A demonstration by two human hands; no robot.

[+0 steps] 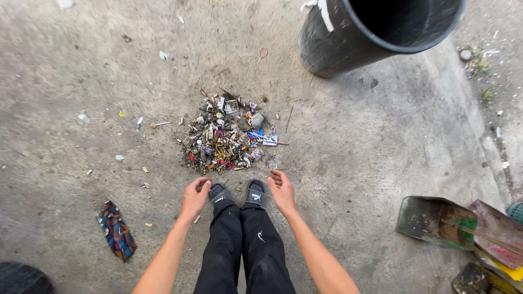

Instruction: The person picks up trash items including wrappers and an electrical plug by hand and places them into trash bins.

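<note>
A small heap of mixed litter [226, 136], scraps of paper, plastic and twigs, lies on the concrete ground just ahead of my feet in black sandals. My left hand [194, 197] hangs low beside my left foot, fingers loosely curled, holding nothing. My right hand [281, 190] hovers beside my right foot, fingers slightly bent and apart, also holding nothing. Both hands are a short way from the near edge of the heap, touching nothing.
A large black bin [376, 32] stands at the upper right. A green dustpan [433, 222] and red and yellow flat tools [498, 234] lie at the lower right. A colourful patterned scrap [116, 231] lies at the lower left. Small bits are scattered on the concrete.
</note>
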